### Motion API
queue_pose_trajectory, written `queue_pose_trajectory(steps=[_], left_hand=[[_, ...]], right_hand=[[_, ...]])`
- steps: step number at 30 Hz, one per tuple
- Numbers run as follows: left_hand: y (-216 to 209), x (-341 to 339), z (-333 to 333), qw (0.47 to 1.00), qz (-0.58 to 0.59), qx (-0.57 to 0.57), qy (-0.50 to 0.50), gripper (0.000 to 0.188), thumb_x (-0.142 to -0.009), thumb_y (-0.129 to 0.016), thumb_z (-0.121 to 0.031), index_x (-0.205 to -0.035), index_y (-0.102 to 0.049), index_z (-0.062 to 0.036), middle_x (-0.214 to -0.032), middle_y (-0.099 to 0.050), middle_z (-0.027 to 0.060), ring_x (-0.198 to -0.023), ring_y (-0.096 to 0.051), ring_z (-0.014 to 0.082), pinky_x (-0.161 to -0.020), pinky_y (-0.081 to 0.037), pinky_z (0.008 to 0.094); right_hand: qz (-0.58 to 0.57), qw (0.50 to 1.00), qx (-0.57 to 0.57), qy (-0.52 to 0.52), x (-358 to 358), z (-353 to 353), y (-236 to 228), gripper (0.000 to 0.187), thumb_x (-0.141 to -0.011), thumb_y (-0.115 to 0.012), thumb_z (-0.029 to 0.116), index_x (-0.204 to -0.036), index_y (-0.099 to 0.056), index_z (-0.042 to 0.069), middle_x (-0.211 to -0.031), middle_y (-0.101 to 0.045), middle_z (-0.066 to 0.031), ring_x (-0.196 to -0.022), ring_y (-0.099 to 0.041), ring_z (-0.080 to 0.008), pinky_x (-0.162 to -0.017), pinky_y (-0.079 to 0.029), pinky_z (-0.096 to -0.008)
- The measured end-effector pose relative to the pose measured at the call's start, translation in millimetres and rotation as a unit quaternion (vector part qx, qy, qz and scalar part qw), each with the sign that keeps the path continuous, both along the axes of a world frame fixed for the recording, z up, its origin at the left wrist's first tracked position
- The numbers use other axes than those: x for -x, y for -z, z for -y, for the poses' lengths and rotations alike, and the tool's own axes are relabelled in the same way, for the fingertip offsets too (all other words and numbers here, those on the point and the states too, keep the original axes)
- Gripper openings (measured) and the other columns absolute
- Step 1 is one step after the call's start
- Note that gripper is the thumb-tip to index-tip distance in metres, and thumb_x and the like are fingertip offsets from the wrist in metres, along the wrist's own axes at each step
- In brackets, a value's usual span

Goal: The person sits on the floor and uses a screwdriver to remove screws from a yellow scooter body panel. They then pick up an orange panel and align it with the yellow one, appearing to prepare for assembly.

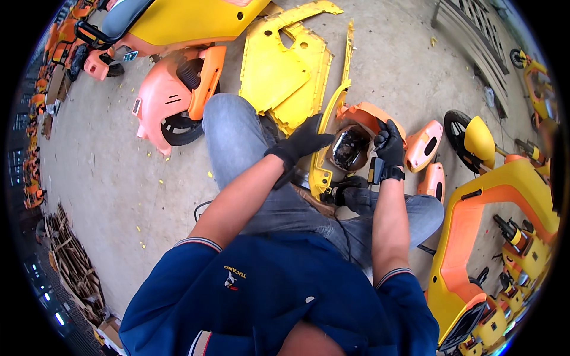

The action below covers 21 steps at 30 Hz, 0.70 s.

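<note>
My left hand (304, 142), in a black glove, is closed over the edge of a narrow curved yellow plastic panel (321, 168), which stands between my legs. My right hand (389, 144), also gloved, has its fingers curled just beside an orange curved plastic piece (367, 110). Whatever those fingers pinch is too small to make out. Between my hands sits an open container (350, 148) with dark contents, possibly small parts. A small dark box-shaped device (375, 171) is at my right wrist.
Large yellow panels (279, 71) lie ahead on the concrete floor. Left stands an orange scooter front (169, 98) with a wheel. Two orange covers (423, 145) lie to the right, near a black wheel (458, 136) and a big yellow-orange scooter body (460, 237). A slatted pallet (475, 44) stands far right.
</note>
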<state>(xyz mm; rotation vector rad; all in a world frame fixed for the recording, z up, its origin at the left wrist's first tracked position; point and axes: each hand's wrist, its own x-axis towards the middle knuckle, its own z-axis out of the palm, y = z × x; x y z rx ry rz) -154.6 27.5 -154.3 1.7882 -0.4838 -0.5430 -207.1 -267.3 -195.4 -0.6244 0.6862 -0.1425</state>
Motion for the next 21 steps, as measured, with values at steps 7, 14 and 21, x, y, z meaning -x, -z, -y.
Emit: queue_pose_trajectory(steps=[7,14,21], left_hand=[[4,-3,-5,1.000,0.004,0.029,0.005,0.059,-0.082,-0.074,-0.023,-0.129,-0.050,0.0032,-0.118,-0.061,0.0123,-0.105,-0.057,0.0193,-0.092,-0.046,0.0331],[6,-4,-2,1.000,-0.007,0.025,0.006,0.058,-0.082,-0.073,-0.022,-0.129,-0.050,0.0033,-0.118,-0.061,0.0125,-0.106,-0.057,0.0192,-0.092,-0.046,0.0330],[4,-3,0,1.000,0.002,0.002,0.000,0.058,-0.082,-0.074,-0.021,-0.129,-0.049,0.0022,-0.115,-0.063,0.0125,-0.100,-0.059,0.0181,-0.088,-0.048,0.0323]], right_hand=[[-0.018,1.000,-0.020,-0.012,-17,-31,-30,0.017,-0.095,-0.060,0.020,-0.103,-0.062,0.004,-0.078,-0.064,-0.0029,-0.049,-0.044,-0.0072,-0.045,-0.042,-0.0217],[-0.018,1.000,-0.004,-0.024,-21,-37,-53,0.018,-0.095,-0.061,0.021,-0.099,-0.062,0.004,-0.060,-0.051,0.0021,-0.049,-0.043,-0.0078,-0.042,-0.039,-0.0221],[-0.012,0.991,0.121,-0.054,-44,-38,-56,0.010,-0.090,-0.067,0.017,-0.090,-0.060,0.010,-0.056,-0.050,0.0029,-0.045,-0.047,-0.0090,-0.041,-0.040,-0.0208]])
